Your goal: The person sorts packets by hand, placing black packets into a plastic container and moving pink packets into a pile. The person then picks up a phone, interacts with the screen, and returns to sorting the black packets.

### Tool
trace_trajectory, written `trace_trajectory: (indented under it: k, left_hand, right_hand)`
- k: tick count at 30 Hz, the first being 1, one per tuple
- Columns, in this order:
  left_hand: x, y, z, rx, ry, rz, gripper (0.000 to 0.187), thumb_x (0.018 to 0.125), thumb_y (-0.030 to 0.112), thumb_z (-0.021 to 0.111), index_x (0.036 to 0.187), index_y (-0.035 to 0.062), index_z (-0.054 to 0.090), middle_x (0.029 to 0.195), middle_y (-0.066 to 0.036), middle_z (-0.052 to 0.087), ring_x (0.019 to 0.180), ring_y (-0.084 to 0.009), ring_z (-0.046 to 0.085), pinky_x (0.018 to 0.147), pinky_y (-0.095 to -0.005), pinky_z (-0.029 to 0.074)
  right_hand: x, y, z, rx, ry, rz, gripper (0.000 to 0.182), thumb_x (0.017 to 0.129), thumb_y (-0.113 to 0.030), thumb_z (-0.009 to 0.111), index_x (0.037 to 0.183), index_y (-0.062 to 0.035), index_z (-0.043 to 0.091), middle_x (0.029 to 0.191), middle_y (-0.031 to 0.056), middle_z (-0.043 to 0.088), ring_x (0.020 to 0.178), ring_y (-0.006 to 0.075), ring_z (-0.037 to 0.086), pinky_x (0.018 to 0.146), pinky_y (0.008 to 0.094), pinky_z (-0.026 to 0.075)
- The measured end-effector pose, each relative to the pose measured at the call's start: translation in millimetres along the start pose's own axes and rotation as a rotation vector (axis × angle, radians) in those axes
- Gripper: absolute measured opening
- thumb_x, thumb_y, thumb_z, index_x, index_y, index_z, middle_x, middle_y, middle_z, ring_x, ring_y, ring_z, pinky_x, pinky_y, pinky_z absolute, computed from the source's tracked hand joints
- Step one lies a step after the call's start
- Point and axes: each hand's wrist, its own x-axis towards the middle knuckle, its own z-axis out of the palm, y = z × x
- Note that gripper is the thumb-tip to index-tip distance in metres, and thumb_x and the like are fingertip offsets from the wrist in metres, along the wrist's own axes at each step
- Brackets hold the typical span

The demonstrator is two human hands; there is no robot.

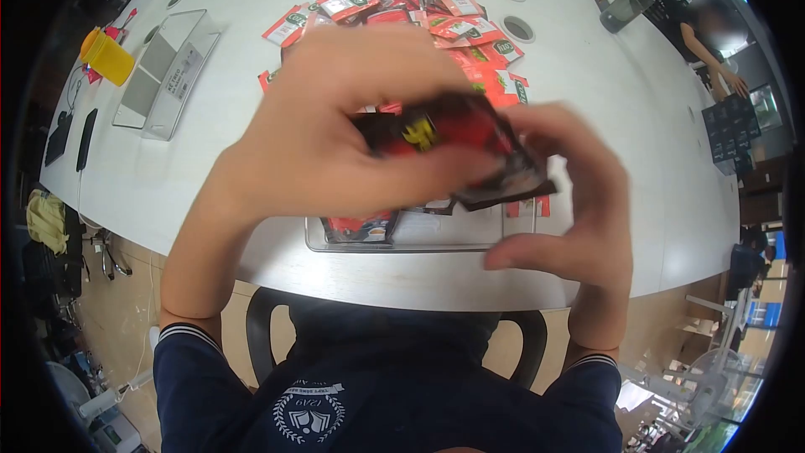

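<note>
My left hand [327,117] is closed around a black and red sachet [457,138] with a yellow mark, held up over the table. Thumb and fingers press it from both sides, and its crimped end sticks out toward my right hand [591,201]. That hand is open, its thumb well apart from the curled fingers, and its fingertips overlap the sachet's far edge. Below them a clear plastic tray [411,248] holds black and red sachets [360,229]. Behind my hands spreads a heap of red and white sachets [457,0], partly hidden by my left hand.
On the left of the white table [662,201] stand a clear tray with a label [178,75] and a yellow container [109,54]. A dark clear jar [629,4] stands at the far right. Another person [713,33] reaches toward stacked black boxes [731,130].
</note>
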Motion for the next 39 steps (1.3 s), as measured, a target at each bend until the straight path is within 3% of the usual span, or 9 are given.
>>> trace_trajectory:
  k: [4, 6, 9, 12, 18, 21, 30, 33, 39]
  left_hand:
    - [-3, 1, 15, 0.152, -0.065, 0.148, 0.030, 0.070, 0.012, 0.095, 0.092, 0.0062, 0.075, 0.081, -0.005, 0.072, 0.070, -0.0148, 0.064, 0.061, -0.0311, 0.048]
    - [-7, 4, 18, 0.101, 0.012, -0.053, 0.039, 0.067, 0.015, 0.099, 0.097, 0.0061, 0.074, 0.085, -0.003, 0.073, 0.072, -0.0132, 0.064, 0.062, -0.0292, 0.049]
    - [-9, 11, 20, -0.013, 0.075, -0.222, 0.052, 0.062, 0.021, 0.103, 0.101, 0.0057, 0.073, 0.090, -0.002, 0.072, 0.073, -0.0114, 0.063, 0.063, -0.0261, 0.049]
    - [-4, 11, 10, 0.017, 0.032, -0.100, 0.061, 0.057, 0.027, 0.105, 0.103, 0.0050, 0.072, 0.091, -0.001, 0.071, 0.073, -0.0110, 0.063, 0.063, -0.0244, 0.048]
    - [-7, -5, 4, 0.132, 0.021, -0.126, 0.042, 0.071, 0.020, 0.097, 0.102, 0.0051, 0.074, 0.090, -0.001, 0.072, 0.074, -0.0116, 0.063, 0.064, -0.0265, 0.044]
    - [-7, -15, 7, 0.192, 0.043, -0.027, 0.035, 0.075, 0.016, 0.094, 0.102, 0.0056, 0.074, 0.090, -0.002, 0.073, 0.074, -0.0135, 0.064, 0.064, -0.0281, 0.044]
    - [-7, -25, 2, 0.242, 0.059, 0.047, 0.024, 0.082, 0.014, 0.087, 0.101, 0.0058, 0.076, 0.091, -0.003, 0.075, 0.076, -0.0157, 0.066, 0.064, -0.0294, 0.045]
    - [-7, -29, -1, 0.236, 0.060, 0.024, 0.018, 0.087, 0.014, 0.082, 0.100, 0.0040, 0.076, 0.092, -0.004, 0.075, 0.078, -0.0152, 0.066, 0.066, -0.0291, 0.046]
    - [-9, -31, -8, 0.124, 0.121, -0.174, 0.018, 0.098, 0.017, 0.071, 0.100, -0.0005, 0.075, 0.094, -0.007, 0.075, 0.082, -0.0133, 0.065, 0.072, -0.0288, 0.048]
  right_hand:
    - [0, -22, -1, -0.172, 0.012, 0.152, 0.051, 0.071, 0.007, 0.092, 0.118, 0.0020, 0.074, 0.101, 0.0077, 0.077, 0.087, 0.0141, 0.074, 0.076, 0.0251, 0.058]
    - [-6, -10, 6, -0.132, 0.107, 0.162, 0.038, 0.080, 0.000, 0.087, 0.116, -0.0072, 0.076, 0.085, 0.0035, 0.073, 0.068, 0.0120, 0.070, 0.060, 0.0254, 0.053]
    - [-7, 1, -1, -0.136, -0.015, 0.209, 0.027, 0.083, -0.001, 0.084, 0.108, -0.0044, 0.075, 0.084, 0.0074, 0.074, 0.069, 0.0179, 0.074, 0.061, 0.0291, 0.055]
    - [-7, 5, 3, -0.110, -0.092, 0.310, 0.015, 0.085, -0.003, 0.082, 0.098, -0.0025, 0.074, 0.083, 0.0115, 0.075, 0.071, 0.0246, 0.076, 0.062, 0.0338, 0.057]
    - [-5, 26, 18, -0.432, -0.259, 0.298, 0.012, 0.089, -0.013, 0.076, 0.087, -0.0033, 0.069, 0.084, 0.0154, 0.075, 0.072, 0.0359, 0.072, 0.067, 0.0446, 0.056]
    - [-6, 26, 19, -0.624, -0.325, 0.245, 0.012, 0.086, -0.012, 0.080, 0.094, -0.0048, 0.074, 0.079, 0.0128, 0.074, 0.069, 0.0287, 0.074, 0.064, 0.0353, 0.057]
    - [-8, 9, 8, -0.598, -0.158, 0.199, 0.045, 0.067, -0.024, 0.099, 0.094, -0.0044, 0.069, 0.082, 0.0070, 0.071, 0.070, 0.0235, 0.071, 0.064, 0.0349, 0.056]
    - [-1, 6, 5, -0.618, -0.057, -0.003, 0.066, 0.059, -0.025, 0.101, 0.115, -0.0068, 0.070, 0.111, 0.0091, 0.072, 0.097, 0.0296, 0.072, 0.081, 0.0393, 0.057]
    - [24, 13, 33, -0.776, -0.274, -0.182, 0.117, 0.049, -0.029, 0.101, 0.154, -0.0132, 0.050, 0.151, 0.0124, 0.053, 0.137, 0.0381, 0.052, 0.117, 0.0534, 0.038]
